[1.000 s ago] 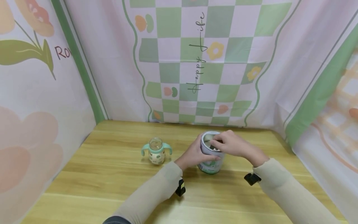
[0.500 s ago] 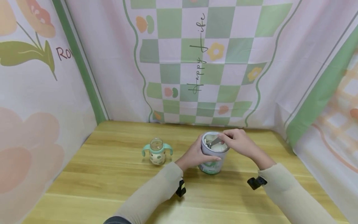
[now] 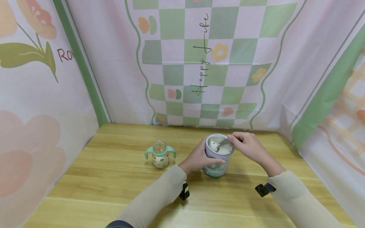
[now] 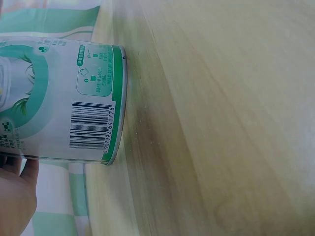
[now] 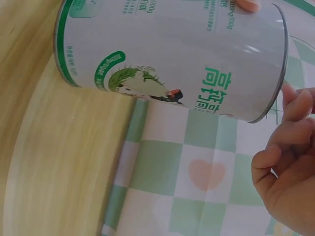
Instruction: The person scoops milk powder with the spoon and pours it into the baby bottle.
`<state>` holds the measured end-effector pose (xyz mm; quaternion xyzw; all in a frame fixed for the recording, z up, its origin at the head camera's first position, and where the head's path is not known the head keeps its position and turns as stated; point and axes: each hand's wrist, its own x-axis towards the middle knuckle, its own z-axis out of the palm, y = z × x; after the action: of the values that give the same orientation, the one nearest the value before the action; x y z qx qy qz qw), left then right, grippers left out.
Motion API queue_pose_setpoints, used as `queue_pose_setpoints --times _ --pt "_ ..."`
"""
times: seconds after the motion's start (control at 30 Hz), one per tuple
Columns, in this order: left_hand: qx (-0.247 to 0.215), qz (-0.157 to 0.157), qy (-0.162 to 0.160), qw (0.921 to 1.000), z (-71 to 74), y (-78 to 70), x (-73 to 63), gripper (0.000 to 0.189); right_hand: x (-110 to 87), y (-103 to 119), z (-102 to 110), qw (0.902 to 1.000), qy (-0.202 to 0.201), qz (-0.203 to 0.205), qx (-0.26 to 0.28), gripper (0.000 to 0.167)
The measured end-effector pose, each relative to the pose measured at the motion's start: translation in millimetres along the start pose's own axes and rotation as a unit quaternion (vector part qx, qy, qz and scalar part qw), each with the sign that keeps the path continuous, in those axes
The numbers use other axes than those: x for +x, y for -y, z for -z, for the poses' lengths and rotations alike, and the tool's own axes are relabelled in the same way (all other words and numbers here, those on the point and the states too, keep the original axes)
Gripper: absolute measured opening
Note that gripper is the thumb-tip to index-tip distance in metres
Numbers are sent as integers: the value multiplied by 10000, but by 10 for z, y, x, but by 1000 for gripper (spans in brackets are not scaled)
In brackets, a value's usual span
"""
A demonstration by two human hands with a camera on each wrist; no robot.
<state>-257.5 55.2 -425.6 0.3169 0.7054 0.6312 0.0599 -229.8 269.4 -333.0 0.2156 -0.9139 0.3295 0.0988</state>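
Note:
In the head view, a white and green milk powder can [image 3: 214, 164] stands on the wooden table with its top uncovered. My left hand [image 3: 199, 155] grips the can's left side, thumb across the front. At the far right of the rim, my right hand [image 3: 247, 146] pinches the handle of a grey spoon [image 3: 224, 143]. Its bowl is inside the can's mouth and bears a heap of white powder [image 3: 214, 145]. The right wrist view shows curled fingers [image 5: 295, 105] by the rim; the spoon is hidden there. A barcode on the can [image 4: 93, 125] faces the left wrist camera.
Left of the can stands a clear baby bottle [image 3: 160, 155] with mint-green handles and no cap on its mouth. A printed curtain [image 3: 196, 79] hangs along the table's back edge. Bare wood [image 3: 114, 177] lies in front of the bottle.
The right hand has drawn up and to the right, from inside the can to its rim. The spoon has come into sight, with white powder now heaped on it. The left hand has stayed put.

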Motion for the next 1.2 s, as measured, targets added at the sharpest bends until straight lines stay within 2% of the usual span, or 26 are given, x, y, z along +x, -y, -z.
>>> queue_pose_setpoints --times 0.2,0.5,0.7,0.8,1.0,1.1,1.2 --pt "-9 -37 6 10000 -4 -32 -14 91 -45 -50 -11 9991 -333 230 -83 34" --pt "-6 190 -58 9998 -3 -43 -31 95 -80 -142 -57 9954 -664 589 -371 27" --pt "-34 214 -13 9998 13 -212 -81 94 -99 -175 -62 9950 -784 518 -335 27" --pt "-17 212 -20 9998 12 -203 -81 94 -105 -189 -58 9948 -848 462 -311 27" --pt "42 183 -51 9998 -8 -8 -24 95 -123 -214 -52 9958 -901 137 -75 30" --pt "62 164 -46 9998 -7 38 -6 96 -131 -220 -51 9962 -814 -225 189 35" --pt "95 170 -46 9998 -5 50 -2 96 -136 -223 -43 9929 -638 -732 680 41"
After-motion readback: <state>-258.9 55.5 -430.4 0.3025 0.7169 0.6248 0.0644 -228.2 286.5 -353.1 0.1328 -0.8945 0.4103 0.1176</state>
